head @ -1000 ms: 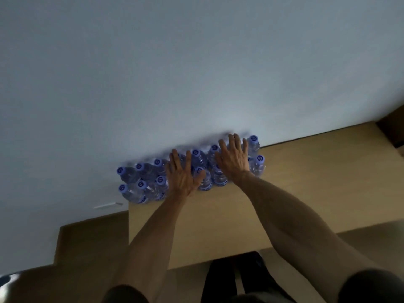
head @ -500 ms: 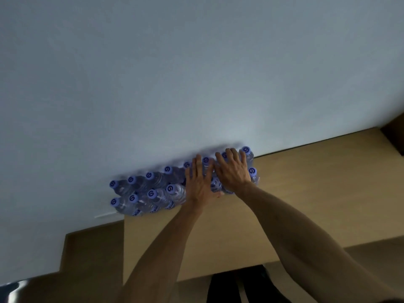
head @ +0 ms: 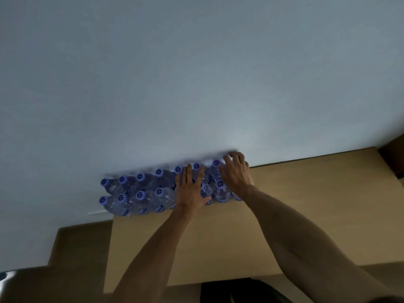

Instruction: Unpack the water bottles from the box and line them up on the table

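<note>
Clear plastic water bottles with blue caps (head: 140,193) stand in two rows at the tan wooden table's (head: 306,204) far edge. Left hand (head: 189,191) and right hand (head: 236,174) rest flat, fingers spread, on the right-end caps. Rows are best squared with even, gentle pressure.
</note>
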Motion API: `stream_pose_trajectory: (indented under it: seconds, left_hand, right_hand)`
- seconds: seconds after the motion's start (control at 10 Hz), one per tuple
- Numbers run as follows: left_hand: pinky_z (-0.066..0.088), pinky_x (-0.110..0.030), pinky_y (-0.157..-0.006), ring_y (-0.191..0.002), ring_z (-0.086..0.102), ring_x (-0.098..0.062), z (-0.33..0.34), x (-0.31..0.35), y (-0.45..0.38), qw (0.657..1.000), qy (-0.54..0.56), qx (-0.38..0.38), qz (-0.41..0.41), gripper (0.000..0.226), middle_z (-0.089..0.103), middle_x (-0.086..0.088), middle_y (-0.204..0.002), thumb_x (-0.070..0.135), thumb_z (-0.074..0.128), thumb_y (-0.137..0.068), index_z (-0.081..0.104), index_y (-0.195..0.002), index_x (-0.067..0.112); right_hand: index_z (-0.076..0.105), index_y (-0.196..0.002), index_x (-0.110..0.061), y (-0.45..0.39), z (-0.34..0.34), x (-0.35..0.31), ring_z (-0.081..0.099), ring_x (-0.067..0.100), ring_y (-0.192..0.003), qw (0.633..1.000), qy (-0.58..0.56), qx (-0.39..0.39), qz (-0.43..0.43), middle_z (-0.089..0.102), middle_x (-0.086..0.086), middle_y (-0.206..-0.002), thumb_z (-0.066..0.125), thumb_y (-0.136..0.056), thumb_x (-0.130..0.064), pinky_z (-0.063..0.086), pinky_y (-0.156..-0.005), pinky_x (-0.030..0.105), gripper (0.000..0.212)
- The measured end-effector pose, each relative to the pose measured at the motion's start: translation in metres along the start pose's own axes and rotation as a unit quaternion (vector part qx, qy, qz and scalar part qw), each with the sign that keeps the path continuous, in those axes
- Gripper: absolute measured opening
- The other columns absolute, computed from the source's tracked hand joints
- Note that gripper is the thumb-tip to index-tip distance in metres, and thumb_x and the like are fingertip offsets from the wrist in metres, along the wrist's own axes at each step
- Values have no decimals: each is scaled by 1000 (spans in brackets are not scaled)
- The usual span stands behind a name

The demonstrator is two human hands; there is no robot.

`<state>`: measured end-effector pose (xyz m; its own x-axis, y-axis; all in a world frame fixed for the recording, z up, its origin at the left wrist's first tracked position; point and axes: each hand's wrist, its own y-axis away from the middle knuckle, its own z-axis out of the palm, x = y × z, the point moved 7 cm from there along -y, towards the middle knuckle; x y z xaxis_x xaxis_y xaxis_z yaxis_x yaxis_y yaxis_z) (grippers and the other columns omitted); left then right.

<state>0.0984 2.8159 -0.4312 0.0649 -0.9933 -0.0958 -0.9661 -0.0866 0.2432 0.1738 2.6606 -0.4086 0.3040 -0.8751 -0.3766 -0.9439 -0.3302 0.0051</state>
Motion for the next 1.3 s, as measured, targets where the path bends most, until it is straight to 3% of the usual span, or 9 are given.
stream_pose_trajectory:
  seconds: [0.1, 0.2, 0.3, 0.5, 0.6, 0.7, 0.8, 1.1, 1.3]
  left_hand:
    - [4, -52, -120, -150, -1, -37, -3, 1, 0, 1000, 0, -1, 1, 113, -4, -20, -162, 71, 60, -78, -12, -155, 31]
    - [6, -54, -120, -150, -2, -37, -4, -2, 2, 1000, 5, -14, 11, 112, -7, -20, -162, 71, 60, -79, -13, -154, 30]
    - [7, -53, -120, -150, -1, -35, -12, -2, 7, 1000, 16, 9, 23, 104, -5, -18, -162, 76, 48, -81, -7, -156, 31]
    - [14, -45, -118, -148, 15, -29, -51, -13, 5, 997, 20, 52, 46, 77, 15, -15, -161, 62, 42, -90, 23, -153, 23]
    - [25, -42, -113, -143, 28, -28, -82, -24, 2, 995, 15, 86, 40, 62, 29, -14, -156, 50, 41, -94, 35, -147, 18]
    - [35, -39, -103, -131, 41, -28, -99, -44, 6, 997, 13, 71, 27, 49, 43, -13, -145, 38, 44, -96, 43, -139, 16]
    - [40, -40, -96, -121, 48, -31, -103, -77, 21, 999, 11, 40, 12, 45, 49, -13, -134, 39, 44, -97, 47, -134, 14]
    - [43, -40, -97, -123, 49, -31, -102, -253, 89, 996, 54, 25, -63, 53, 49, -13, -135, 47, 45, -97, 39, -141, 17]
    - [39, -43, -103, -130, 42, -34, -124, -244, 125, 996, 83, 11, -17, 60, 37, -17, -144, 48, 42, -98, 29, -149, 20]
  right_hand:
    - [50, -126, -18, -1, 6, -3, 28, 32, -133, 999, 40, -26, -13, 34, 15, -141, 36, -98, -48, 38, -101, 49, 43]
    - [43, -132, -21, -2, 7, -6, 28, 33, -133, 993, 103, -51, -6, 35, 14, -142, 29, -98, -54, 28, -107, 51, 50]
    - [41, -136, -19, -2, -5, -13, 32, 32, -132, 995, 95, -19, 19, 41, 16, -140, 30, -100, -49, 21, -111, 50, 48]
    - [51, -128, -12, -14, -32, -55, 40, 34, -125, 998, 39, -29, 35, 50, 17, -135, 39, -97, -31, 28, -104, 45, 38]
    - [51, -128, -13, -15, -36, -78, 45, 34, -123, 995, 61, -73, 30, 53, 15, -132, 44, -94, -28, 33, -102, 44, 38]
    - [48, -129, -14, -4, -35, -97, 47, 34, -123, 984, 92, -147, 40, 54, 14, -130, 47, -93, -28, 35, -102, 45, 38]
    - [48, -130, -15, 9, -41, -110, 46, 33, -125, 980, 107, -162, 46, 53, 14, -132, 48, -93, -27, 35, -103, 46, 39]
    - [46, -132, -14, 45, -82, -169, 46, 36, -122, 984, 74, -119, 106, 49, 16, -132, 49, -93, -27, 42, -98, 45, 41]
    - [46, -133, -16, 63, -76, -260, 46, 34, -122, 986, 90, -117, 79, 48, 15, -132, 48, -94, -31, 38, -100, 45, 42]
